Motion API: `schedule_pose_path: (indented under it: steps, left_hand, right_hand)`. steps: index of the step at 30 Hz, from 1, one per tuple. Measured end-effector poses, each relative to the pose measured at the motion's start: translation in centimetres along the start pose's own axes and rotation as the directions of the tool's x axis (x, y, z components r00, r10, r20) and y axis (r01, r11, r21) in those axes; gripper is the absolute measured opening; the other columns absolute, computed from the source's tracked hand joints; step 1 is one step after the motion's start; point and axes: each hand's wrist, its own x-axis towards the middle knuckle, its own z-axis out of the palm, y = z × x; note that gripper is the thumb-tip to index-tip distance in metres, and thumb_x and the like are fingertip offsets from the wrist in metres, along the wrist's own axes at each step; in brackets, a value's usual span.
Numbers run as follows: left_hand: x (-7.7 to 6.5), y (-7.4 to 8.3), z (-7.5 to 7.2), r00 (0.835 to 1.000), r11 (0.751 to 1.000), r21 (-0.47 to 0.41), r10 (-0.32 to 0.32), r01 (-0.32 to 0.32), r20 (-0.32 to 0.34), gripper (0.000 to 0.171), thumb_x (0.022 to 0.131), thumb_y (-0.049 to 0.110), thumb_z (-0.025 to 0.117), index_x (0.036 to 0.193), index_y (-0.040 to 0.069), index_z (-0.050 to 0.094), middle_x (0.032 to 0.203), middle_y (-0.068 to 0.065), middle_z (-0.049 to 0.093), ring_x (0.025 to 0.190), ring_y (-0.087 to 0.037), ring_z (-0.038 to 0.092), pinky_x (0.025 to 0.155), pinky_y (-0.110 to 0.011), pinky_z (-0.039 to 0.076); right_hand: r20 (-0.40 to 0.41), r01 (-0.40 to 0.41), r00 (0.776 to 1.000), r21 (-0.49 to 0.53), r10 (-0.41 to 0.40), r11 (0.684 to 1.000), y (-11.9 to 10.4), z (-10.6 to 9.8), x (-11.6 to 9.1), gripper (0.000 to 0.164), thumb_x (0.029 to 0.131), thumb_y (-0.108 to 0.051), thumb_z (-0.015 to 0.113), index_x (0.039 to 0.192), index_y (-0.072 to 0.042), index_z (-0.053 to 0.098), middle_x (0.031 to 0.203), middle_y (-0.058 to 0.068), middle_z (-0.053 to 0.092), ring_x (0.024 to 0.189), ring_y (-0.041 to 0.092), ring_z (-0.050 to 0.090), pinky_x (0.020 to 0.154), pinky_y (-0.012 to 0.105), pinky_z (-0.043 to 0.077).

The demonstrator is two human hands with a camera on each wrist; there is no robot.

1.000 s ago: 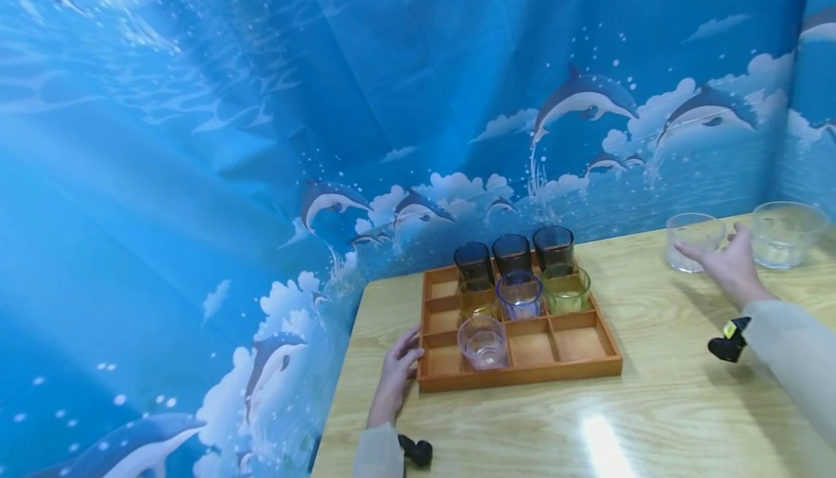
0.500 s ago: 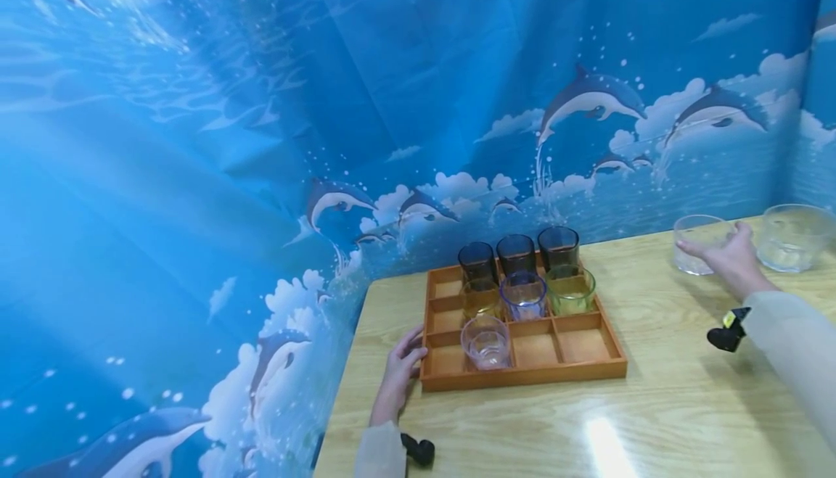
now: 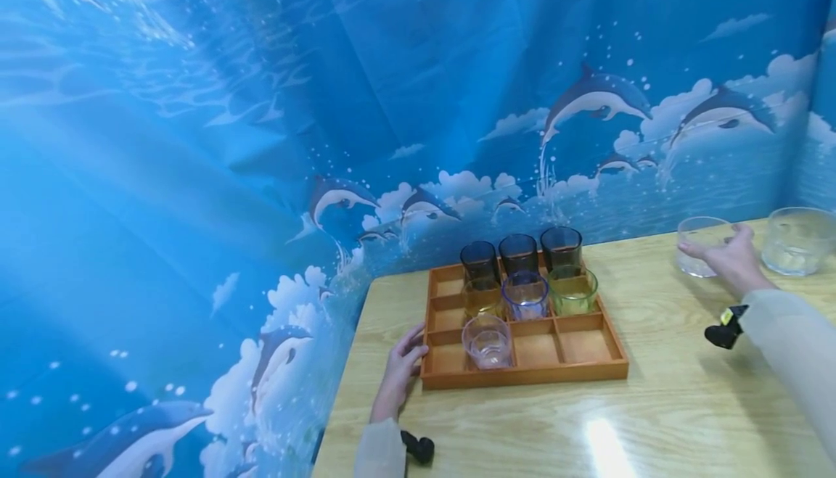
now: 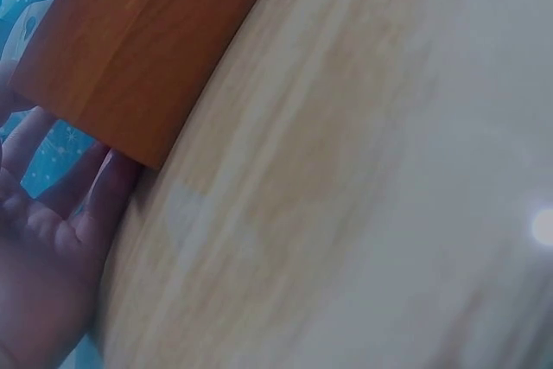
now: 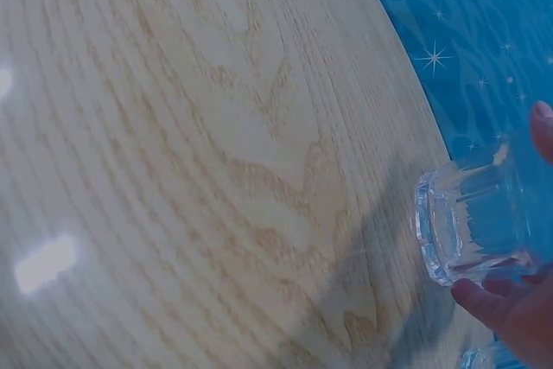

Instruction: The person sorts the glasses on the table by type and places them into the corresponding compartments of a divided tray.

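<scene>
My left hand rests against the left side of a wooden compartment tray, its fingers mostly straight along the wall. In the left wrist view, its fingers touch the tray's end. At the far right, my right hand holds a clear drinking glass, thumb on one side and fingers on the other. The right wrist view shows the glass tilted in the picture, fingers by its base. A second clear glass stands just right of that hand.
The tray holds three dark glasses at the back; amber, blue-rimmed and green glasses in the middle row; and a pinkish clear glass in front. A dolphin-print curtain hangs behind the table.
The whole head view has shifted slightly, so everything appears a little further right. Both hands keep their places at the tray and the clear glass.
</scene>
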Motion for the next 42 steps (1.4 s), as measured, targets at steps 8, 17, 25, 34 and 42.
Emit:
schedule_pose_path:
  steps: [8,17,25,34,42]
  left_hand:
    - [0.1,0.1,0.0,1.0,1.0,-0.007,-0.004,0.004,0.003,0.048,0.091,0.013,0.055,0.138,0.013,0.046,0.135,-0.018,0.046,0.117,-0.029,0.049,0.085,-0.042,0.046]
    - [0.0,0.2,-0.1,1.0,1.0,0.0,-0.008,0.008,0.0,0.048,0.091,0.013,0.054,0.138,0.014,0.045,0.136,-0.017,0.045,0.117,-0.028,0.049,0.085,-0.04,0.047]
    - [1.3,-1.5,-0.5,1.0,1.0,-0.025,-0.01,0.009,-0.005,0.048,0.09,0.015,0.057,0.137,0.016,0.047,0.135,-0.015,0.047,0.117,-0.029,0.048,0.084,-0.042,0.047]
    - [1.8,-2.8,-0.5,0.999,1.0,-0.002,0.01,-0.011,-0.033,0.048,0.088,0.024,0.061,0.134,0.023,0.05,0.134,-0.012,0.049,0.115,-0.027,0.05,0.082,-0.039,0.048]
    - [1.8,-2.8,-0.6,1.0,1.0,-0.027,-0.006,0.006,-0.018,0.049,0.089,0.021,0.059,0.137,0.02,0.048,0.136,-0.013,0.046,0.117,-0.028,0.049,0.083,-0.039,0.048]
  right_hand:
    - [0.008,0.072,0.997,-0.018,-0.072,0.997,0.7,0.1,-0.2,0.118,0.079,-0.052,0.065,0.142,-0.002,-0.021,0.144,0.038,-0.002,0.124,0.058,0.015,0.093,0.068,0.023]
    - [0.025,0.19,0.982,-0.069,-0.189,0.979,1.2,0.7,-1.3,0.108,0.084,-0.045,0.063,0.143,0.004,-0.014,0.14,0.041,0.012,0.117,0.052,0.025,0.084,0.063,0.033]
    - [0.037,0.244,0.97,-0.117,-0.241,0.963,0.7,0.7,-2.4,0.104,0.085,-0.042,0.064,0.143,0.006,-0.008,0.136,0.042,0.018,0.115,0.053,0.028,0.081,0.063,0.036]
    - [0.088,0.297,0.954,-0.141,-0.287,0.944,0.6,1.3,-4.1,0.1,0.086,-0.036,0.064,0.143,0.008,-0.006,0.133,0.043,0.021,0.114,0.055,0.029,0.084,0.065,0.033]
    - [0.088,0.338,0.94,-0.138,-0.329,0.931,0.0,1.5,-6.2,0.094,0.086,-0.03,0.066,0.143,0.007,0.001,0.131,0.039,0.028,0.111,0.051,0.034,0.067,0.021,0.039]
